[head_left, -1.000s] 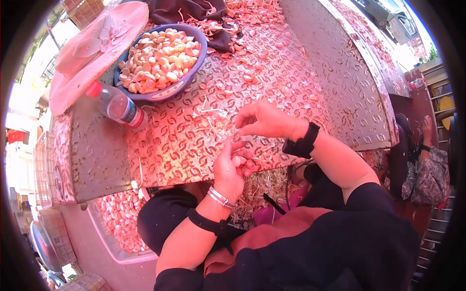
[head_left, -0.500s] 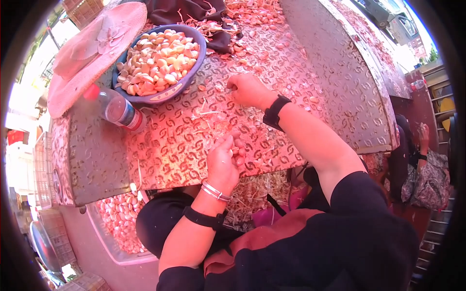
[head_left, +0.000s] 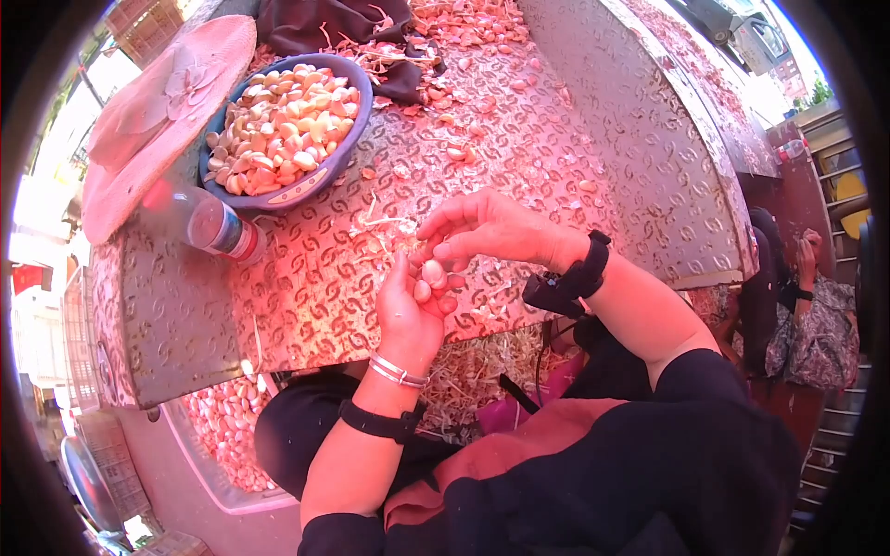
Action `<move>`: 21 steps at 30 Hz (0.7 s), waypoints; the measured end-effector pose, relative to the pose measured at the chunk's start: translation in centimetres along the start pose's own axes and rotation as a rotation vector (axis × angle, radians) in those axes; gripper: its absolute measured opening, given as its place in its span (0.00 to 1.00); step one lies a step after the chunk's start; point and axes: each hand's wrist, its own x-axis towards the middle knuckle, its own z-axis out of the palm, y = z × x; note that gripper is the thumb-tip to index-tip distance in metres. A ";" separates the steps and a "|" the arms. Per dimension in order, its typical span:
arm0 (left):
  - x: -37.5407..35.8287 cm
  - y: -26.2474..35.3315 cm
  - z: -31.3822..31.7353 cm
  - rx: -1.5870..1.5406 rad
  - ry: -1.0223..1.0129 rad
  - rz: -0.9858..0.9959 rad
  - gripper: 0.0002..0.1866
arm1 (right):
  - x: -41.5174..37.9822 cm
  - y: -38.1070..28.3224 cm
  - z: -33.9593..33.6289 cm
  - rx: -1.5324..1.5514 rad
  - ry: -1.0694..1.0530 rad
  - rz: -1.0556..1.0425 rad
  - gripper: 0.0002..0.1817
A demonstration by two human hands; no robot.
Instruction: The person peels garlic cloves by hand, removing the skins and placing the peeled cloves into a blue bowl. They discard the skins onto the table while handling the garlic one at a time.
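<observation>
My left hand (head_left: 408,310) is palm up above the near edge of the metal table, its fingers curled around a few garlic cloves (head_left: 432,275). Just above them, my right hand (head_left: 496,230) reaches in from the right, palm down. Its fingers are bent and apart, close to the left fingertips, and nothing shows between them. Beyond the hands, a blue bowl (head_left: 356,139) is heaped with peeled garlic cloves (head_left: 283,130). Bits of skin and a few loose cloves (head_left: 461,154) lie on the patterned tabletop (head_left: 315,287).
A straw hat (head_left: 139,120) and a plastic bottle (head_left: 222,230) are left of the bowl. Dark cloth (head_left: 334,28) and garlic skins lie at the back. Below the table's left edge, a tub (head_left: 232,505) holds unpeeled cloves. Another person's hand (head_left: 807,259) shows at far right.
My right hand has come back from the tabletop toward me, to the left hand, and its fingers have spread from a closed pinch. My left hand still holds cloves.
</observation>
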 end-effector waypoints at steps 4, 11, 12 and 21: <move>0.4 -0.4 -1.3 -0.088 -0.140 -0.051 0.15 | 3.9 2.0 -4.8 -0.747 0.554 -0.141 0.11; 0.0 -0.5 0.0 -0.035 -0.080 -0.057 0.09 | 7.8 3.6 -9.6 -1.412 0.546 -0.317 0.09; 0.1 -0.5 0.1 -0.006 -0.048 -0.037 0.09 | 7.7 3.6 -9.5 -1.402 0.497 -0.262 0.08; 0.4 -0.8 -0.4 0.124 -0.049 -0.021 0.08 | 2.0 4.0 -7.5 -1.486 0.507 -0.332 0.07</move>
